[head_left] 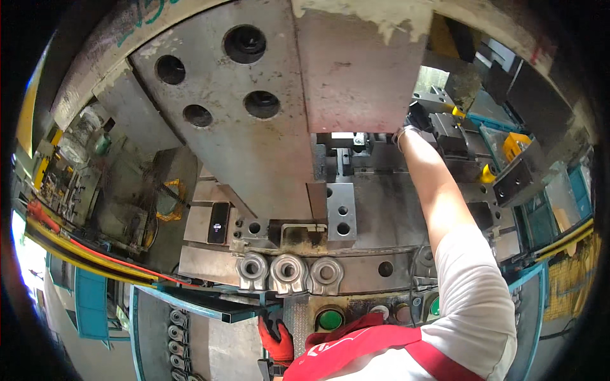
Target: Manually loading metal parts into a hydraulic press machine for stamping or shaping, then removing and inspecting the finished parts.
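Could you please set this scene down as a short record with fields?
Left hand: red and black glove, near the teal bar; grip unclear
Right hand: arm outstretched, at the lower right corner of the large metal block; partly hidden, grip unclear
Metal parts: three ring-shaped pieces side by side on the ledge
Phone: on a metal surface, left of the ring row
Green button: below the ring row in the picture

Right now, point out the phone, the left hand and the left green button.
Phone (218, 223): head view, middle of its screen.
Left hand (277, 345): head view, its red-gloved middle.
Left green button (330, 319): head view, centre of its cap.
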The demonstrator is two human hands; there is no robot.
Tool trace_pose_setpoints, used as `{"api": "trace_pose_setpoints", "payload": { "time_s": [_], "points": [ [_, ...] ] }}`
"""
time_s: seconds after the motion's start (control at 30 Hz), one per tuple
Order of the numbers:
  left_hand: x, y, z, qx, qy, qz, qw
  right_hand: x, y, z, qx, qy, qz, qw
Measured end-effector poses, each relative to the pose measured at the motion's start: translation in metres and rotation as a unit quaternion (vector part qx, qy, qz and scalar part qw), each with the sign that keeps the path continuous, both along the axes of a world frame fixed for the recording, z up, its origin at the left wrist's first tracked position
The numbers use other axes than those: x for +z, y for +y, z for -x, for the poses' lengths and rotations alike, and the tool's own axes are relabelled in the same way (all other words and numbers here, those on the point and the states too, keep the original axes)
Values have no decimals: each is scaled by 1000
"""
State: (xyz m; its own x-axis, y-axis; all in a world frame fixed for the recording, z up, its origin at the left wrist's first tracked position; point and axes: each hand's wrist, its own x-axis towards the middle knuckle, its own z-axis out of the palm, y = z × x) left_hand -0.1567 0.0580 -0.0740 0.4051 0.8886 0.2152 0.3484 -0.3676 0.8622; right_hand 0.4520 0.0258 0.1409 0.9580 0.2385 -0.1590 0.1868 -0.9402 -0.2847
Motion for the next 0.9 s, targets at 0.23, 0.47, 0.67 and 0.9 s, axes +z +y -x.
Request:
{"api": "trace_pose_setpoints", "payload": {
  "time_s": [0.23, 0.47, 0.67, 0.9],
  "points": [
    [-7, -7, -12, 14, 26, 13, 999, 2, 7, 29, -26, -10, 11, 1000],
    [-26, -11, -22, 15, -101, 183, 978, -31, -64, 207, 170, -182, -221, 943],
    [-65, -8, -16, -82, 29, 341, 936, -109, -239, 348, 89, -168, -327, 926],
    [-100, -32, -32, -225, 21, 344, 911, -274, -383, 392, -252, -61, -239, 936]
  ]
}}
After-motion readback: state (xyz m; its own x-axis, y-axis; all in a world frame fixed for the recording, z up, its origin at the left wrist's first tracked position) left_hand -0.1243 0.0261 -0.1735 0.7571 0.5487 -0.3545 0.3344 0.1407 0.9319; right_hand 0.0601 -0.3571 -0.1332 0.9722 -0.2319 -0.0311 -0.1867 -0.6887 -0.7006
